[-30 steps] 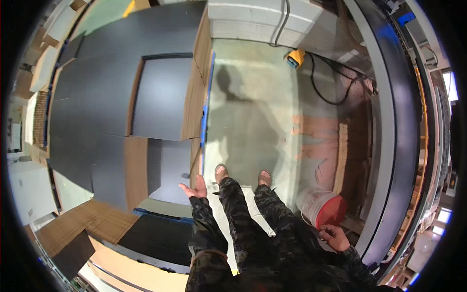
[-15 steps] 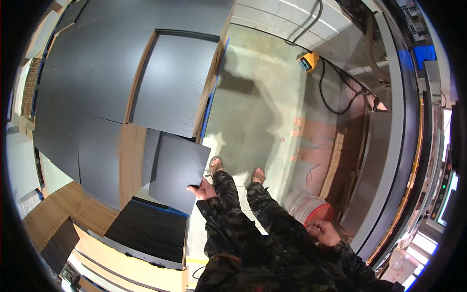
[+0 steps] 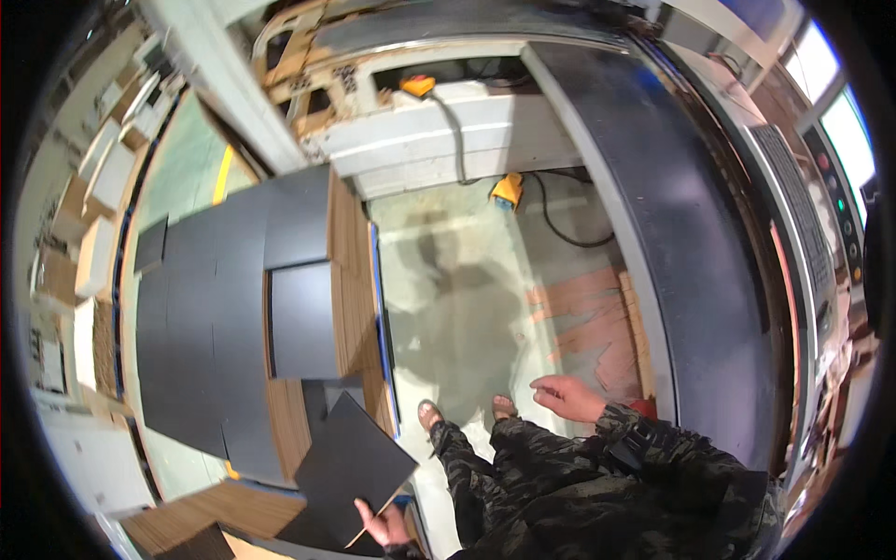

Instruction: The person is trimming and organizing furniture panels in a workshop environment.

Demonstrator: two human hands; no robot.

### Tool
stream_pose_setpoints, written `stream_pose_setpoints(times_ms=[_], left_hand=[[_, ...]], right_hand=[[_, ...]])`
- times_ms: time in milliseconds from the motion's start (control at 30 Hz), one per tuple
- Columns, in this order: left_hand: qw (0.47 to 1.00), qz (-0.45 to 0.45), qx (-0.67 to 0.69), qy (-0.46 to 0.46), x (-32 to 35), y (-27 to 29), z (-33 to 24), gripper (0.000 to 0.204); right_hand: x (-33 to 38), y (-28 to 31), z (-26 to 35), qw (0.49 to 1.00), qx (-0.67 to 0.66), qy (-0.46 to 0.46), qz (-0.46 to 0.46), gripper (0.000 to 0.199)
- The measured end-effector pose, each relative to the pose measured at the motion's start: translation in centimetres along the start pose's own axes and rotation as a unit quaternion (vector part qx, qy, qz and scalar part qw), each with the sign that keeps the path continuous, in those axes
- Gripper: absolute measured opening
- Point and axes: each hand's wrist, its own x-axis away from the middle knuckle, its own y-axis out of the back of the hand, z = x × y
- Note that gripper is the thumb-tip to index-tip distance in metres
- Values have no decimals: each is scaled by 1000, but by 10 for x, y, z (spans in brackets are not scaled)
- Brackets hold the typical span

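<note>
A flat dark grey panel (image 3: 350, 462) with a thin light edge is gripped at its near right edge by my left hand (image 3: 381, 525). The thumb lies on the panel's face and the other fingers are partly hidden. It is tilted, with one corner over the near end of the stacked grey panels (image 3: 187, 327), whose sides show wood-coloured edges. My right hand (image 3: 571, 399) is empty above the floor on the right, its fingers stretched out loosely to the left.
A long dark machine bed (image 3: 644, 177) with a pale metal side runs along the right, with a keyboard (image 3: 793, 196) beyond it. A yellow foot pedal (image 3: 507, 191) with a black cable sits on the floor ahead. Broken reddish sheet pieces (image 3: 593, 317) lie beside the machine.
The view has swung upward and shows more of the machine. My left hand has raised and tilted the panel off the stack. My right hand has come forward, away from the bucket, with its fingers extended.
</note>
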Motion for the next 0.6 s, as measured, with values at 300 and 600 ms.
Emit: stream_pose_setpoints(times_ms=[300, 600], left_hand=[[706, 149, -552, -418, 35, -264, -18, 29], [82, 570, -546, -608, -14, -447, 75, 39]], right_hand=[[52, 102, -10, 896, -69, 58, -434, 26], [78, 112, -20, 757, 135, -94, -632, 38]])
